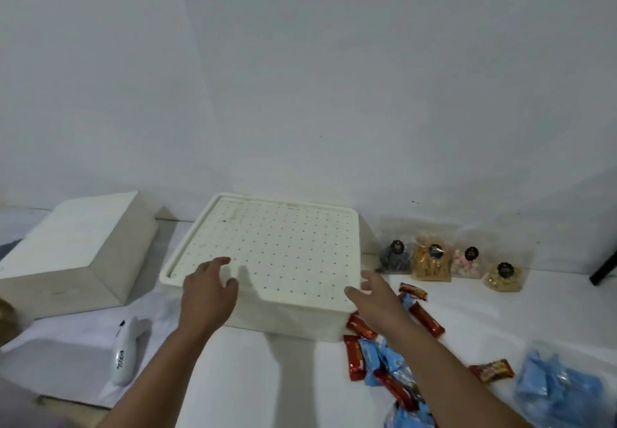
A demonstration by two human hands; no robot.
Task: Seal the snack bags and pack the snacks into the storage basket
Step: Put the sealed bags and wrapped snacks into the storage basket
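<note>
A cream storage basket (287, 319) stands in the middle of the white table, covered by a perforated lid (273, 247). My left hand (208, 290) hovers with fingers spread over the lid's near left corner. My right hand (377, 297) is at the lid's near right corner, fingers apart, holding nothing. Red and blue wrapped snacks (377, 361) lie scattered beside the basket on the right. Several clear snack bags with black labels (434, 260) stand in a row at the back right. A white handheld sealer (125, 351) lies at the near left.
A closed cream box (76, 247) sits at the left. A clear bag of blue-wrapped snacks (561, 391) lies at the near right. A dark object (604, 267) pokes in at the right edge. A plain wall rises right behind the table.
</note>
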